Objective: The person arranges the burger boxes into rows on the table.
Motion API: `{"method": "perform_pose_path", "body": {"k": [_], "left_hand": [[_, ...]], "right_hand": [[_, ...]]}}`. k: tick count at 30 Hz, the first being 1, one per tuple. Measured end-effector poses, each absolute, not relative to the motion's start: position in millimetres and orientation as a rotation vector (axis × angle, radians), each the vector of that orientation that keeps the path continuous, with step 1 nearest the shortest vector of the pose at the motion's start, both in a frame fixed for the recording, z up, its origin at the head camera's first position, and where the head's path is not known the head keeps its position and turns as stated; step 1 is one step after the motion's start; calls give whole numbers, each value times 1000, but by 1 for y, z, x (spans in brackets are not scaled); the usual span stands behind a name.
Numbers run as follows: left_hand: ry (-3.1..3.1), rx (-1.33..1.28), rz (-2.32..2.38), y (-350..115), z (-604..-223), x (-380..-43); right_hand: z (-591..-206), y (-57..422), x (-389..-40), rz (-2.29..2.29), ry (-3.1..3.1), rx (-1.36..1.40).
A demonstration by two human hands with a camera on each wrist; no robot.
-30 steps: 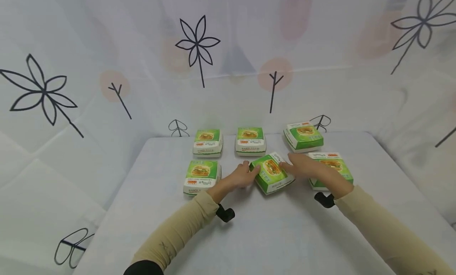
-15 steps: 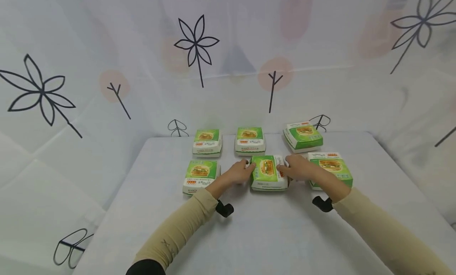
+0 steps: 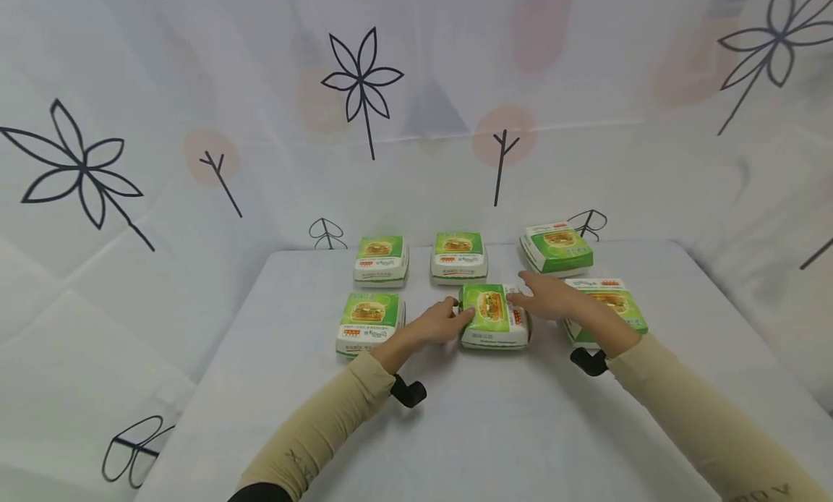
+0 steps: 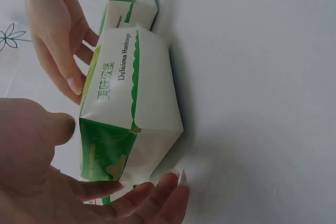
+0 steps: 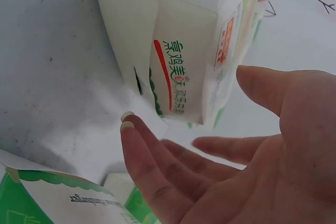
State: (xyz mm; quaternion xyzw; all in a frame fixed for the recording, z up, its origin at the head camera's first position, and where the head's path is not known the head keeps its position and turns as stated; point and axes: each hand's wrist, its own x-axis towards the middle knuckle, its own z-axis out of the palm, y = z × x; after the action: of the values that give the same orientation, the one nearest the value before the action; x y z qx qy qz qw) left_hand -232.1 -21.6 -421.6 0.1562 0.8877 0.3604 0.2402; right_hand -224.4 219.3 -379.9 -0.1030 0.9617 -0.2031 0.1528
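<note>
A green-and-white hamburger box [image 3: 492, 315] lies squarely on the table between both hands, a burger picture on its lid. At its left side is my left hand [image 3: 439, 322]; in the left wrist view that hand [image 4: 31, 166] has thumb and fingers spread around the box's near end without a firm grip. My right hand [image 3: 545, 299] hovers at the box's right side. Its fingers are extended in the right wrist view, with a gap between the hand [image 5: 236, 166] and the box [image 5: 184, 61]. Another hamburger box [image 3: 608, 305] sits partly behind the right forearm.
Three similar boxes form the back row: left [image 3: 381, 260], middle [image 3: 458, 257] and a turned one at right [image 3: 557, 249]. One more box [image 3: 369, 321] stands front left, beside the left wrist. A patterned cloth [image 3: 423, 126] hangs behind the white table [image 3: 494, 430].
The middle front box has turned from slanted to square with the table and rests there. Both hands held it half a second ago; now their fingers have loosened, the right hand drawing slightly away.
</note>
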Motion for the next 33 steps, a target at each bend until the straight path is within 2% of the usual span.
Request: {"method": "perform_pose_path", "body": {"k": [9,20,33], "left_hand": [[2425,452,980,-23,-421,-237],[2331,481,1000,-24,-420,-231],[2385,449,983,-22,-418,-240]], "right_hand": [[-384,222,-224,-569,2757,-387],[-378,221,-222,-568,2775,-347],[-380,221,-214,-585,2757,-312]]}}
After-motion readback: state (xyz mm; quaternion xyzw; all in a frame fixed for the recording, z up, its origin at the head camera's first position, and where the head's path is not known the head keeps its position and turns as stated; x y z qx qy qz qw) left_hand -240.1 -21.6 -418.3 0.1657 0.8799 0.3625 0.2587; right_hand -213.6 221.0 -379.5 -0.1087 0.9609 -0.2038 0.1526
